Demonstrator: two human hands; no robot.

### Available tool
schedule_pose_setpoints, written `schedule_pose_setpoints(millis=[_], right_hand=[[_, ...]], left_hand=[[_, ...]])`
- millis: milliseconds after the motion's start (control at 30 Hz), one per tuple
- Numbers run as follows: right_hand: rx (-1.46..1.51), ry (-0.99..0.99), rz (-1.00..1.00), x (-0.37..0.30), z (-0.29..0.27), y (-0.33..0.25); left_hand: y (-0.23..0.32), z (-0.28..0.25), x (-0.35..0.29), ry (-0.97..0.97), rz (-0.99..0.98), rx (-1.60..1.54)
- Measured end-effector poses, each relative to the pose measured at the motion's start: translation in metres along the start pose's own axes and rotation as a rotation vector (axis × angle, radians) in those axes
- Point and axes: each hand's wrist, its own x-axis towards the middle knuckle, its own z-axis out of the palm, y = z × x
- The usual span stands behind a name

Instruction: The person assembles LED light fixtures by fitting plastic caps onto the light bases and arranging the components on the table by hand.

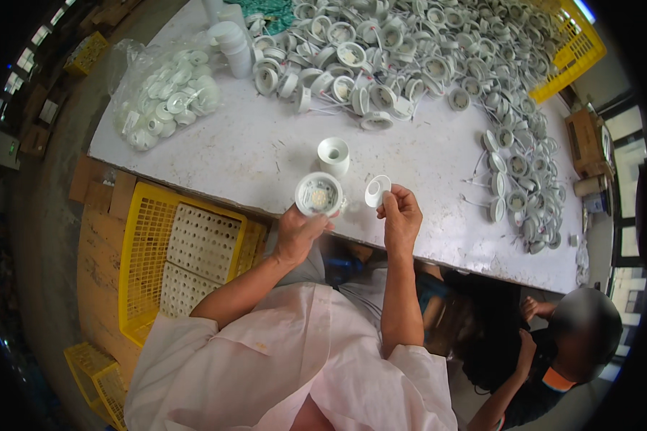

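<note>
My left hand (pixel 300 233) grips a round white downlight housing (pixel 318 195) at the table's front edge. Its open face is turned up, and a yellowish disc shows inside. To the right, my right hand (pixel 401 215) pinches a thin white ring-shaped cover (pixel 377 191) between thumb and fingers, held apart from the housing. Just beyond the housing, a white cup-shaped fixture (pixel 333 155) stands upright on the white table (pixel 251 161).
Many white lamp housings (pixel 388 57) with wires cover the far table, with another cluster (pixel 517 172) at right. A plastic bag of white covers (pixel 169 100) lies left, beside stacked white cups (pixel 231 47). A yellow crate (pixel 140 258) sits below left. Another person (pixel 525 359) is at lower right.
</note>
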Motion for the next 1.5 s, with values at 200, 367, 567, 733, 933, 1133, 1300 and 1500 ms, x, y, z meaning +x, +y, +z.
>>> schedule_pose_setpoints(millis=[200, 367, 567, 733, 933, 1133, 1300, 1500], right_hand=[[-0.164, 0.050, -0.051, -0.033, -0.033, 0.007], [-0.180, 0.027, -0.082, -0.043, -0.057, 0.021], [-0.593, -0.139, -0.502, -0.051, -0.065, -0.007], [-0.868, -0.238, -0.555, -0.045, -0.072, 0.001], [-0.851, -0.181, -0.574, -0.049, -0.070, 0.001], [-0.907, -0.186, -0.567, -0.046, -0.071, 0.004], [-0.780, -0.236, -0.511, -0.045, -0.075, 0.007], [-0.668, -0.241, -0.489, -0.046, -0.063, 0.008]], left_hand=[[-0.029, 0.048, 0.019, 0.033, 0.101, 0.196], [-0.048, 0.062, 0.022, 0.006, 0.114, 0.446], [-0.052, 0.066, 0.025, -0.033, 0.088, 0.537], [-0.056, 0.071, 0.026, -0.042, 0.101, 0.591], [-0.057, 0.074, 0.028, -0.063, 0.130, 0.658], [-0.061, 0.073, 0.031, -0.047, 0.157, 0.703], [-0.061, 0.072, 0.032, -0.070, 0.137, 0.689], [-0.064, 0.072, 0.033, -0.065, 0.109, 0.641]])
